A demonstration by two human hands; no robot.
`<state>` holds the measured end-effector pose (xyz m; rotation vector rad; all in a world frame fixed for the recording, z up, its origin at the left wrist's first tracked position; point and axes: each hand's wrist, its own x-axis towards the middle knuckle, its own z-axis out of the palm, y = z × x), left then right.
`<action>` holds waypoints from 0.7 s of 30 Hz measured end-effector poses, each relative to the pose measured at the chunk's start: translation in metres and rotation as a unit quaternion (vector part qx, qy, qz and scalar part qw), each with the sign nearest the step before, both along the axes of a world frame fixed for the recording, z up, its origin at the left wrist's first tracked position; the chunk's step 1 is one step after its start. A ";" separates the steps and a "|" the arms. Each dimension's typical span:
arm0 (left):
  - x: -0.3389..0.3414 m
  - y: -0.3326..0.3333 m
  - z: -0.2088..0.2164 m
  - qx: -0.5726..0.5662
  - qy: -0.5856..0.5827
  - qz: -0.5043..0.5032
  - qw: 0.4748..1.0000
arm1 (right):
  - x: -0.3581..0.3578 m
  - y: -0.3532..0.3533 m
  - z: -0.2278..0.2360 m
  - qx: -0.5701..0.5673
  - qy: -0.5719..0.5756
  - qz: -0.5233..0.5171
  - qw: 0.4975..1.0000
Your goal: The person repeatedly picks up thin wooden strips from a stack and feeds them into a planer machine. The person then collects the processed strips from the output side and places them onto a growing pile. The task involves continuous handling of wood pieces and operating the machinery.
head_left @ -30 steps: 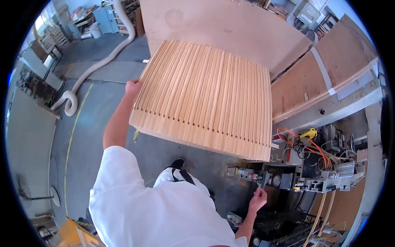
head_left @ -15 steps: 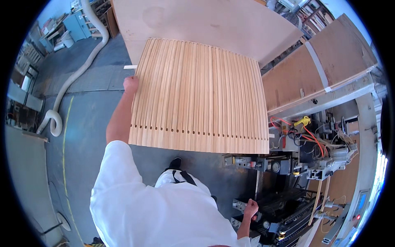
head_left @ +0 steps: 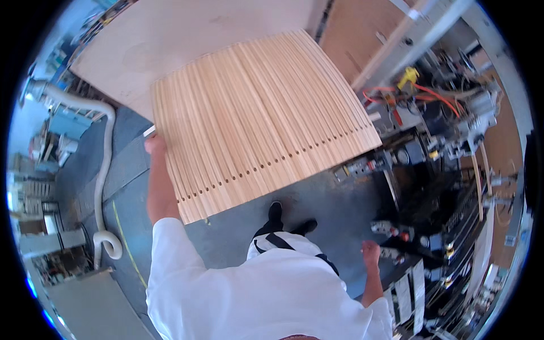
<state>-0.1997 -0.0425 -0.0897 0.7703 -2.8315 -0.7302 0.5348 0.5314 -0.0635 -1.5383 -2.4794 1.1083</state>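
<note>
Head view: holed slats (head_left: pixel 255 116) are lying aligned ahead; what's left isn't showing.
My left hand (head_left: pixel 154 144) is touching their left edge, my right hand (head_left: pixel 371 253) hanging near right; I can't tell either grip.

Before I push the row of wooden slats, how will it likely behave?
The row of wooden slats is probably heavy: many pieces side by side. Looking like solid wood, each is likely stiff. They look unbound, so may shift separately.
</note>
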 end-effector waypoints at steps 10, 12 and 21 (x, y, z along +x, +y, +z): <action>-0.061 -0.001 0.046 -0.669 0.059 -0.304 0.675 | 0.055 -0.007 0.054 0.112 -0.009 -0.126 0.986; -0.040 0.130 0.073 -0.358 0.143 -0.261 0.885 | 0.073 -0.020 0.107 0.155 0.060 -0.236 0.957; 0.270 0.510 0.094 0.253 0.100 -0.675 0.686 | 0.283 -0.121 0.184 0.418 -0.043 -0.458 0.784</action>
